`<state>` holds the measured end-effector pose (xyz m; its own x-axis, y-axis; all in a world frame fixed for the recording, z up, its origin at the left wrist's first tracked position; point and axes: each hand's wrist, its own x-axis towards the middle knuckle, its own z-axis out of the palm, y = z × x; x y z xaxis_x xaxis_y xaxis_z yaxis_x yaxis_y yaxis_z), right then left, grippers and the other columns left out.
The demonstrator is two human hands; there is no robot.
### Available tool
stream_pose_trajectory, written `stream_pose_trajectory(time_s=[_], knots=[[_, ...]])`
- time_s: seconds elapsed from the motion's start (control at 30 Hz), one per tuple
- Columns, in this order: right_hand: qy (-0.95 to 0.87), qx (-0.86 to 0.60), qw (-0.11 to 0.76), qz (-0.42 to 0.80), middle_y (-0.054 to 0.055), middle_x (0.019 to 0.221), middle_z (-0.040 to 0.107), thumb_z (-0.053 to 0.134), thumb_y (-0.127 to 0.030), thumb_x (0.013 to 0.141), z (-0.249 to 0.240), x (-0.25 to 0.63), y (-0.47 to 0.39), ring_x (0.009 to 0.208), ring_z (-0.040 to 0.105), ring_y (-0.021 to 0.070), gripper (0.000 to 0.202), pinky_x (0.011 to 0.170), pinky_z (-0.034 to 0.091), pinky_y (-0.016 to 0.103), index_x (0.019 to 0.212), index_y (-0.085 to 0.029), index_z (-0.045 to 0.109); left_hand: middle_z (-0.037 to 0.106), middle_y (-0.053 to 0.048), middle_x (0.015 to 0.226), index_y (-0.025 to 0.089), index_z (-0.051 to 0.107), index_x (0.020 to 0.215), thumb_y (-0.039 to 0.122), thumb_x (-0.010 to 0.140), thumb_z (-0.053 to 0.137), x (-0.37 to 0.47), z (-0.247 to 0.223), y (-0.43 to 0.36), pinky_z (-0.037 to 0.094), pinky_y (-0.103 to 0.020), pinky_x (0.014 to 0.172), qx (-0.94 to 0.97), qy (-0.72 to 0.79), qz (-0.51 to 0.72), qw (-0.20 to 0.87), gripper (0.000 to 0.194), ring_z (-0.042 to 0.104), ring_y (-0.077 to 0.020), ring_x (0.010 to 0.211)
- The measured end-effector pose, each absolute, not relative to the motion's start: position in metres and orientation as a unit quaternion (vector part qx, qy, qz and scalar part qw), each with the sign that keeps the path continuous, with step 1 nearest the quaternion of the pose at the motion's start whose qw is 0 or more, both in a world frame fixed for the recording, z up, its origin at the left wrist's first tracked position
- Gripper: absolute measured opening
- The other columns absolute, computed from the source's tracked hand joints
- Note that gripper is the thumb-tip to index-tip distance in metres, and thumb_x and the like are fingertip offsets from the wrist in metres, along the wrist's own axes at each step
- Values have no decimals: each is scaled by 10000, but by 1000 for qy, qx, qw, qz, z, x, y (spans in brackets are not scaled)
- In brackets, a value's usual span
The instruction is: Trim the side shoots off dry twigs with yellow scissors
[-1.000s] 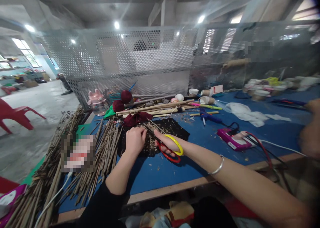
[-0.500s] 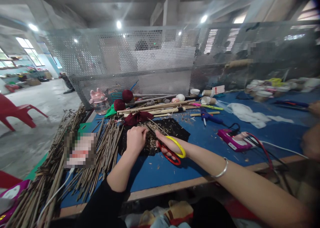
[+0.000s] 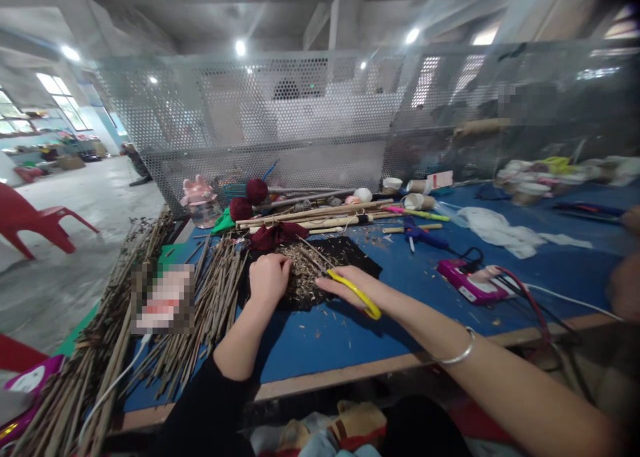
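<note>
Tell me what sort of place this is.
Probably a craft workshop: cut twigs lie bundled on a blue worktable, a glue gun rests beyond them, and the right hand holds yellow-handled scissors over a heap of clippings.

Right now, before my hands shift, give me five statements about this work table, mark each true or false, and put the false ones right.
1. The right hand holds the scissors with the yellow handle. True.
2. The silver bracelet is on the left arm. False: it is on the right arm.
3. Small chopped bits lie on the black cloth. True.
4. The blue glue gun is in the left hand. False: it lies on the blue tabletop, touched by neither hand.
5. A loose pile of dry sticks lies to the left of the black cloth. True.
</note>
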<state>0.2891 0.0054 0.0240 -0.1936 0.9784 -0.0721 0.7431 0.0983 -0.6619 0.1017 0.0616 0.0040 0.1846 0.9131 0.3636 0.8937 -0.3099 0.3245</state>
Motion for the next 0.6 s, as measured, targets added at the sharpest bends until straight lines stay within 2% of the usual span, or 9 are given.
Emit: stream_pose_trajectory(time_s=[0.07, 0.17, 0.33, 0.47, 0.6], knots=[[-741, -617, 193, 180, 1, 607, 551, 582, -495, 692, 25, 303, 10, 535, 465, 108, 338, 494, 289, 208, 726, -162, 537, 657, -51, 823, 211, 664, 776, 367, 791, 495, 99, 3, 64, 377, -276, 675, 749, 607, 262, 31, 230, 574, -192, 786], [-721, -671, 150, 86, 48, 740, 622, 646, -356, 661, 23, 322, 18, 634, 540, 156, 319, 518, 280, 217, 901, -166, 559, 633, -53, 848, 194, 624, 846, 369, 780, 510, 98, 1, 65, 389, -267, 665, 726, 618, 298, 30, 218, 572, -185, 796], [-680, -723, 102, 69, 80, 896, 659, 640, -254, 663, 14, 331, 25, 774, 589, 211, 440, 538, 272, 222, 1085, -204, 526, 612, -73, 923, 182, 579, 984, 366, 794, 485, 98, 0, 65, 404, -281, 713, 720, 616, 320, 20, 280, 569, -194, 833], [-687, -712, 103, 102, 58, 857, 666, 610, -233, 682, 6, 325, 25, 744, 589, 195, 390, 517, 263, 218, 1066, -229, 550, 614, -76, 900, 183, 593, 963, 356, 805, 463, 95, 2, 67, 408, -284, 720, 714, 623, 317, 31, 268, 573, -195, 828], [-695, -703, 118, 94, 68, 835, 668, 500, -146, 728, 2, 321, 25, 730, 591, 188, 352, 532, 278, 224, 1065, -226, 567, 621, -76, 875, 174, 594, 964, 342, 807, 451, 89, 2, 72, 416, -292, 724, 703, 627, 335, 31, 271, 577, -200, 820]])
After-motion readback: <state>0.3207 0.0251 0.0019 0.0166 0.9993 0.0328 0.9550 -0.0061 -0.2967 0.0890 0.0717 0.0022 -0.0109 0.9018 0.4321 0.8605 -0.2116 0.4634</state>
